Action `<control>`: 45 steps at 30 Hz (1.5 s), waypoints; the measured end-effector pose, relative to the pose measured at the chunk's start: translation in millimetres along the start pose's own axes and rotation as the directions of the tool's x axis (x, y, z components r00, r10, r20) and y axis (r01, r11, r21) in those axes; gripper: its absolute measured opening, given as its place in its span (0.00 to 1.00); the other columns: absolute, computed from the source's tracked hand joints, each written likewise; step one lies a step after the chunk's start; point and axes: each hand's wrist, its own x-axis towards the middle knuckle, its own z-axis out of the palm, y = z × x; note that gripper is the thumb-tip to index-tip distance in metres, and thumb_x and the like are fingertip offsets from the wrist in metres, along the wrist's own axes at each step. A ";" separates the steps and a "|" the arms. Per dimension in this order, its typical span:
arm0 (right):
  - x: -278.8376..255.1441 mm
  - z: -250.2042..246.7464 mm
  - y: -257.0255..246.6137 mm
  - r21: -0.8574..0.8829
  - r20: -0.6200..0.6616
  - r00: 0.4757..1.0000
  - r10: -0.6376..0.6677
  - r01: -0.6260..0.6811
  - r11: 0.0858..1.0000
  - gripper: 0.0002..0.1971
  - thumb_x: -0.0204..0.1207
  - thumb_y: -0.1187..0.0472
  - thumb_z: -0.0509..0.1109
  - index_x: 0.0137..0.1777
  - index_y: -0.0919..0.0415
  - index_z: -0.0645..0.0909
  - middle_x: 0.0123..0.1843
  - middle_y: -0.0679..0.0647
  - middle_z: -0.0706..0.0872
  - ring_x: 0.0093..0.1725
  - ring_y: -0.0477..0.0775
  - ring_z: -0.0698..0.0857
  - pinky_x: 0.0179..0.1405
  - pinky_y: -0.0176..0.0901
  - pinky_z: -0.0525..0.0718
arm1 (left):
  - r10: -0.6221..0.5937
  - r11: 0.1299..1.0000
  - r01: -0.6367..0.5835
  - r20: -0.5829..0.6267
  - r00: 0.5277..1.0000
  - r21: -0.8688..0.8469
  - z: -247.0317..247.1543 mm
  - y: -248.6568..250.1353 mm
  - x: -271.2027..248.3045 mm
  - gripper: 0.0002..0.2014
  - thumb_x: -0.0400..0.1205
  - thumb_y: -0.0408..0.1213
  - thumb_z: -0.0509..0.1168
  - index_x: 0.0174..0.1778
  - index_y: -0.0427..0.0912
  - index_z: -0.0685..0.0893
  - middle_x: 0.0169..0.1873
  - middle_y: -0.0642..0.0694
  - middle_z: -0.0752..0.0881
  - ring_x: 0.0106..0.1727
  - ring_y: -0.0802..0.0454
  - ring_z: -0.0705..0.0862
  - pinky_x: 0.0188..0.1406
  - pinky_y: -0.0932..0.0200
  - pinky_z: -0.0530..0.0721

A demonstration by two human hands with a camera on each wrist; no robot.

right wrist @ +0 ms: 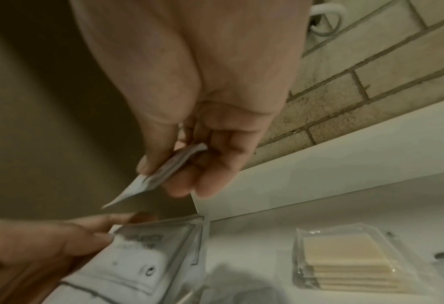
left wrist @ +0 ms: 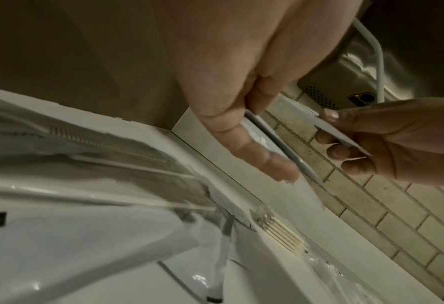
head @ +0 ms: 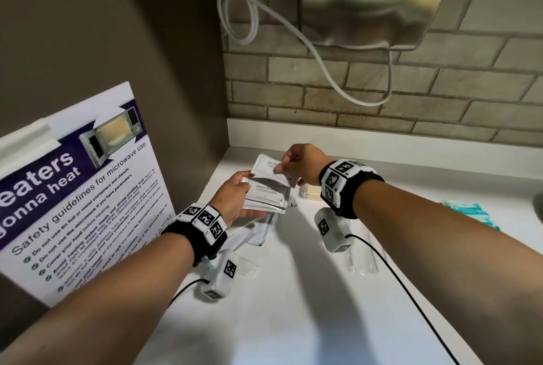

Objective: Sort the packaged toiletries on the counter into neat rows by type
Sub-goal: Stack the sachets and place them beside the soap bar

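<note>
The left hand (head: pixel 235 198) grips a small stack of sachets (head: pixel 269 194) above the surface's (head: pixel 293 291) back left corner, while the right hand (head: pixel 299 165) pinches a single sachet (head: pixel 269 166) just over the stack. The slick packets could fan out and slide from the left hand's grip. If so, they would drop onto the clear packets (head: pixel 258 232) lying beneath and muddle the types again.

A small stack of flat white shampoo-and-conditioner sachets (head: pixel 266 194) is held level above the white counter (head: pixel 293 306), and one more white sachet (head: pixel 271 167) tilts up just behind it. A clear packet of cream pads (head: pixel 311 192) lies flat on the counter just right of the stack.
</note>
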 end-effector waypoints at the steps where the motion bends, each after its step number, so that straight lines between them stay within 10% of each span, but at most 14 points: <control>1: -2.3 1.6 -0.3 -0.030 0.055 0.998 -0.008 0.009 1.000 0.12 0.71 0.58 0.79 0.37 0.56 0.76 0.34 0.54 0.85 0.32 0.54 0.83 0.28 0.40 0.81 | 0.003 1.000 -0.003 0.010 1.000 -0.009 0.1 -1.1 0.0 0.16 0.88 0.29 0.50 0.67 0.44 0.77 0.56 0.32 0.86 0.52 0.33 0.88 0.37 0.42 0.90; 6: -0.4 15.0 0.8 -0.156 0.037 0.999 -0.039 0.044 0.987 0.13 0.70 0.58 0.80 0.37 0.55 0.75 0.35 0.53 0.83 0.26 0.46 0.77 0.16 0.29 0.73 | 0.041 0.991 -0.043 -0.020 0.999 -0.127 -3.1 4.8 -1.0 0.18 0.85 0.26 0.49 0.61 0.45 0.81 0.55 0.29 0.85 0.49 0.30 0.87 0.32 0.41 0.89; 12: 6.5 28.6 -7.7 -0.363 -0.032 0.995 -0.090 0.072 0.929 0.14 0.68 0.54 0.80 0.49 0.59 0.83 0.45 0.55 0.86 0.44 0.55 0.83 0.40 0.40 0.79 | 0.037 0.996 -0.034 0.038 0.999 -0.086 -18.7 10.9 2.9 0.21 0.78 0.23 0.47 0.55 0.40 0.83 0.58 0.31 0.81 0.54 0.29 0.83 0.30 0.45 0.90; 17: 11.6 45.2 -13.2 -0.409 0.052 0.992 -0.112 0.124 0.904 0.13 0.68 0.51 0.78 0.47 0.57 0.84 0.45 0.52 0.87 0.46 0.54 0.84 0.43 0.40 0.79 | 0.029 1.000 -0.029 0.034 0.999 0.001 -23.7 11.2 0.7 0.07 0.82 0.38 0.68 0.54 0.43 0.81 0.56 0.39 0.77 0.62 0.43 0.81 0.38 0.43 0.92; 20: 13.1 48.2 -15.2 -0.378 0.113 0.987 -0.118 0.153 0.913 0.13 0.68 0.49 0.78 0.47 0.54 0.84 0.47 0.50 0.88 0.47 0.52 0.84 0.47 0.40 0.80 | 0.056 0.996 -0.051 -0.077 0.995 0.070 -26.6 12.7 1.2 0.07 0.85 0.30 0.63 0.58 0.42 0.77 0.54 0.36 0.79 0.50 0.43 0.85 0.34 0.48 0.91; 26: 12.6 52.6 3.3 -0.517 0.129 0.992 0.008 0.060 0.854 0.16 0.74 0.55 0.71 0.60 0.59 0.83 0.59 0.57 0.87 0.59 0.59 0.84 0.57 0.45 0.84 | 0.201 0.977 -0.180 -0.219 0.955 0.111 -48.2 27.7 4.8 0.22 0.87 0.27 0.57 0.76 0.48 0.68 0.68 0.39 0.75 0.62 0.36 0.84 0.41 0.43 0.91; 33: -2.0 88.0 36.0 -0.585 0.349 0.937 0.015 0.205 0.785 0.28 0.71 0.61 0.75 0.72 0.48 0.77 0.71 0.52 0.78 0.69 0.58 0.79 0.67 0.42 0.75 | 0.257 0.961 -0.233 -0.168 0.952 0.150 -43.3 42.2 2.4 0.15 0.88 0.29 0.56 0.70 0.42 0.75 0.67 0.34 0.80 0.60 0.38 0.86 0.39 0.53 0.92; 37: 7.0 90.5 33.1 -0.608 0.434 0.901 -0.016 0.306 0.733 0.27 0.70 0.60 0.76 0.71 0.48 0.80 0.70 0.48 0.80 0.69 0.54 0.80 0.67 0.39 0.74 | 0.240 0.965 -0.214 -0.174 0.955 0.154 -44.7 34.6 0.9 0.15 0.88 0.28 0.56 0.71 0.41 0.74 0.66 0.35 0.80 0.61 0.37 0.85 0.37 0.55 0.91; 41: 0.2 83.3 30.7 -0.629 0.403 0.914 -0.048 0.314 0.711 0.05 0.67 0.55 0.73 0.44 0.49 0.84 0.48 0.47 0.86 0.53 0.56 0.85 0.53 0.40 0.81 | 0.238 0.965 -0.210 -0.184 0.954 0.158 -39.7 29.3 1.4 0.16 0.88 0.28 0.55 0.71 0.40 0.74 0.66 0.36 0.79 0.59 0.39 0.85 0.41 0.52 0.92; 45: -7.3 83.1 32.0 -0.606 0.395 0.916 -0.072 0.319 0.729 0.17 0.65 0.59 0.75 0.55 0.57 0.85 0.57 0.55 0.83 0.56 0.59 0.84 0.56 0.45 0.84 | 0.219 0.970 -0.187 -0.224 0.950 0.157 -40.6 26.2 2.6 0.17 0.88 0.27 0.54 0.73 0.41 0.72 0.64 0.40 0.78 0.56 0.44 0.84 0.39 0.56 0.89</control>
